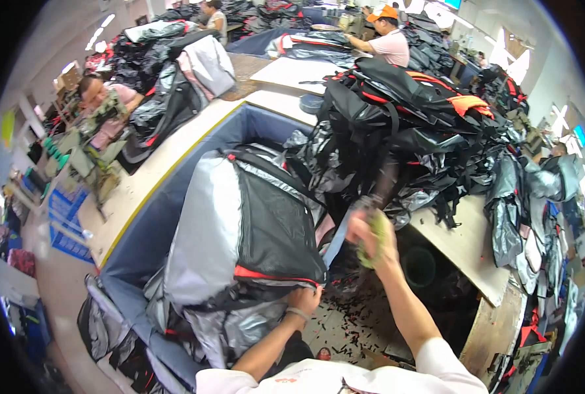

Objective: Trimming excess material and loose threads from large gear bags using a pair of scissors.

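A black and silver bag panel (276,220) with red trim lies in front of me, its black mesh-like face turned up. At its near right corner, my left hand (305,301) is closed on the edge of the bag. My right hand (374,240) is raised to the right of the bag, apart from it and smeared by motion. Its fingers are wrapped round scissors (376,243) with yellow-green handles; their blades point away from me and are blurred. A grey-blue strip (336,243) stands between the bag and my right hand.
A blue fabric-lined bin (135,230) surrounds the bag. Black bags with orange and red trim (404,111) are heaped at the right. Dark scraps (348,325) litter the floor. A person (99,102) sits by a sewing machine at left; another in an orange cap (388,43) works beyond.
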`<state>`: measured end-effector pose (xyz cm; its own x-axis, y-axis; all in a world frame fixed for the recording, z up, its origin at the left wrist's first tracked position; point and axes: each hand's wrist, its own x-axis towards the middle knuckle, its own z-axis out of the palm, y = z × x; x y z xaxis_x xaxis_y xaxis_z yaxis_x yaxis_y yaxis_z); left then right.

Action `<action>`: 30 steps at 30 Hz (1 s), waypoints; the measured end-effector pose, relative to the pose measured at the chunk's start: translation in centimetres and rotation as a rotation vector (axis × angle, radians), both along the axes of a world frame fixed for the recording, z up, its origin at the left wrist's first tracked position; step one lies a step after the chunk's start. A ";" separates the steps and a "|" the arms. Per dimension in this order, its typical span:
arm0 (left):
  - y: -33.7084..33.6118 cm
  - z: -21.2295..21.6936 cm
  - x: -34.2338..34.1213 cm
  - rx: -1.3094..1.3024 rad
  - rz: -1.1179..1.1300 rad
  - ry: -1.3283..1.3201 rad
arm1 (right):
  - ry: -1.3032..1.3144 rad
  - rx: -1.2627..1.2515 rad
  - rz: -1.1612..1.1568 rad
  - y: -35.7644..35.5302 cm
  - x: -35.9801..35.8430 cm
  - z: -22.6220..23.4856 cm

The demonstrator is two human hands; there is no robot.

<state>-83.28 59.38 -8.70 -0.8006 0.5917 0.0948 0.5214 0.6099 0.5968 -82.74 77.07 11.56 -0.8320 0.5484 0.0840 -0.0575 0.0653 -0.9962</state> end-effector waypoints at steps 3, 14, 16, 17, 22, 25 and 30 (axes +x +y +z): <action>1.1 0.3 3.0 -0.213 0.100 -0.070 | -0.036 -0.026 0.242 -5.2 -3.4 0.2; -3.8 -5.8 10.2 -0.229 0.161 -0.106 | -0.067 0.765 0.287 -22.1 0.4 -5.6; -4.8 -6.8 11.4 -0.213 0.144 -0.075 | 0.033 0.663 0.323 -21.6 1.9 -5.6; -3.6 -5.6 12.7 -0.364 0.154 -0.321 | 0.018 0.646 0.310 -20.1 2.6 -6.7; -7.6 16.3 22.3 -0.026 -0.401 -0.841 | 0.220 0.373 0.252 -11.1 11.4 -10.0; -9.7 26.6 15.1 0.228 -0.090 0.220 | 0.126 0.344 0.264 -8.1 18.8 -11.3; -4.5 27.8 -0.1 -0.112 -0.324 0.756 | 0.118 0.295 0.109 -9.6 26.7 -17.8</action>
